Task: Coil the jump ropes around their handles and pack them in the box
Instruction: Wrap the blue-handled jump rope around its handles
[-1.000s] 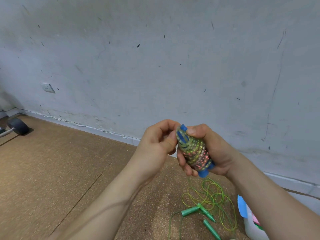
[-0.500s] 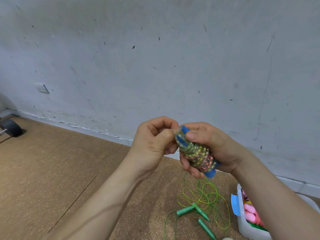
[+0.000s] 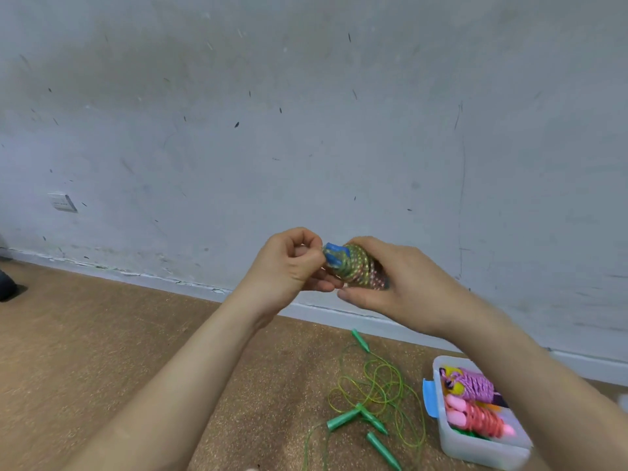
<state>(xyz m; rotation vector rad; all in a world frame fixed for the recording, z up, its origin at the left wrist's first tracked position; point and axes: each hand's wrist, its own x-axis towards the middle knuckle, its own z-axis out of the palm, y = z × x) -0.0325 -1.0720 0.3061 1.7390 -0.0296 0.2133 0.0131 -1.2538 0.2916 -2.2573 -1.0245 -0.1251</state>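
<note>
A multicoloured jump rope is coiled tightly round its blue handles point(image 3: 353, 266). I hold this bundle in front of me, above the floor. My right hand point(image 3: 404, 283) grips the coiled body from the right. My left hand point(image 3: 292, 266) pinches at the blue handle tips on the bundle's left end. On the cork floor below lie loose green jump ropes point(image 3: 373, 399) with green handles, uncoiled. A translucent plastic box point(image 3: 475, 450) at the lower right holds a purple coiled rope point(image 3: 472, 385) and a pink and red one point(image 3: 475, 416).
A grey scuffed wall point(image 3: 306, 130) stands close ahead, with a white skirting along the floor and a wall socket point(image 3: 63, 202) at the left. A dark object point(image 3: 5, 283) sits at the far left edge. A blue clasp point(image 3: 430, 397) hangs on the box's left side.
The view has tilted down and the box shows more fully. The coiled bundle has turned from steeply tilted to nearly level, and my right thumb has left the blue tips.
</note>
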